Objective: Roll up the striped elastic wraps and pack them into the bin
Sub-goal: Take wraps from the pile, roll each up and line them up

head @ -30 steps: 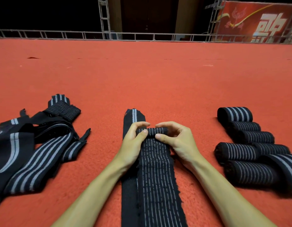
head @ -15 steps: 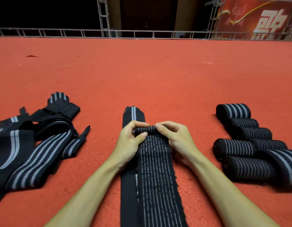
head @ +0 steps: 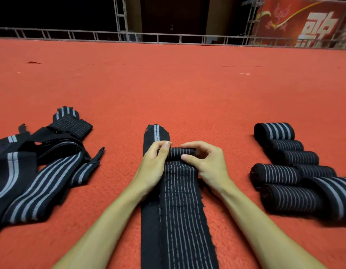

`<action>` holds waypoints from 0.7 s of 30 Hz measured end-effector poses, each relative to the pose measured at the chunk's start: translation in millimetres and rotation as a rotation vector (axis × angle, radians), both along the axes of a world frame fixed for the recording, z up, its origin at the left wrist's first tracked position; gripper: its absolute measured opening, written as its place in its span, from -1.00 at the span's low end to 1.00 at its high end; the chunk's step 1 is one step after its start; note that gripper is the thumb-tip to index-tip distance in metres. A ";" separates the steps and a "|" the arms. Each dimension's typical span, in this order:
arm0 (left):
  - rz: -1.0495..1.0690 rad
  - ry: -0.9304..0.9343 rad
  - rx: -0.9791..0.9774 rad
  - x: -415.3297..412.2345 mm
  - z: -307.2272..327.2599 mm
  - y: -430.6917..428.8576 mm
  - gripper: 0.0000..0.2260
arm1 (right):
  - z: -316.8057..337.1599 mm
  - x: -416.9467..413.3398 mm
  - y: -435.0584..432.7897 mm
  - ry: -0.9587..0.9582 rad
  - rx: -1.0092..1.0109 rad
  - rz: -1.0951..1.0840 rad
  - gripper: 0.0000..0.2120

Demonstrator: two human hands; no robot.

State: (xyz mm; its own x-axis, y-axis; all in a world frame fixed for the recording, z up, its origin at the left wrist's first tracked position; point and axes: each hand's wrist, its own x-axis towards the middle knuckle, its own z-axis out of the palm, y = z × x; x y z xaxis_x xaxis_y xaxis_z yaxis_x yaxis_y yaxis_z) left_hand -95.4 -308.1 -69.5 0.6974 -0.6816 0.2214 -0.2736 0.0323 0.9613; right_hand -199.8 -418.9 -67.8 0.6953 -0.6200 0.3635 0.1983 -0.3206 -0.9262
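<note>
A long black wrap with thin grey stripes (head: 178,210) lies flat on the red carpet and runs toward me. Its far end is turned into a small tight roll (head: 180,152). My left hand (head: 154,164) pinches the roll's left end, and my right hand (head: 205,162) pinches its right end with thumb and curled fingers. Under it lies a second flat black wrap (head: 156,133), whose far end sticks out beyond the roll. Several finished rolls (head: 284,171) lie in a cluster to the right. No bin is in view.
A tangled heap of unrolled striped wraps (head: 38,167) lies on the left. The red carpet (head: 168,90) stretches far ahead to a metal truss rail (head: 168,37). A red banner (head: 308,22) hangs at the back right.
The roll has grown slightly and come a little toward me along the wrap. Both hands have shifted their finger hold on it. The piles at left and right have not moved.
</note>
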 end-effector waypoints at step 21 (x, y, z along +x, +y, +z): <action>-0.134 0.174 -0.143 -3.1 4.6 8.3 -0.58 | -3.7 0.3 -2.5 0.029 0.268 0.123 -0.88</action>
State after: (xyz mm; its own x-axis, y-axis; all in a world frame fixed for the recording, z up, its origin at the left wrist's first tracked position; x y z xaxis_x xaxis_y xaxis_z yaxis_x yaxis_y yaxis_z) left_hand -98.6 -299.7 -64.9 0.6387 -0.7411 0.2069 -0.0883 0.1965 0.9765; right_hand -199.5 -421.4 -71.5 0.7789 -0.6015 0.1776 0.1931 -0.0395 -0.9804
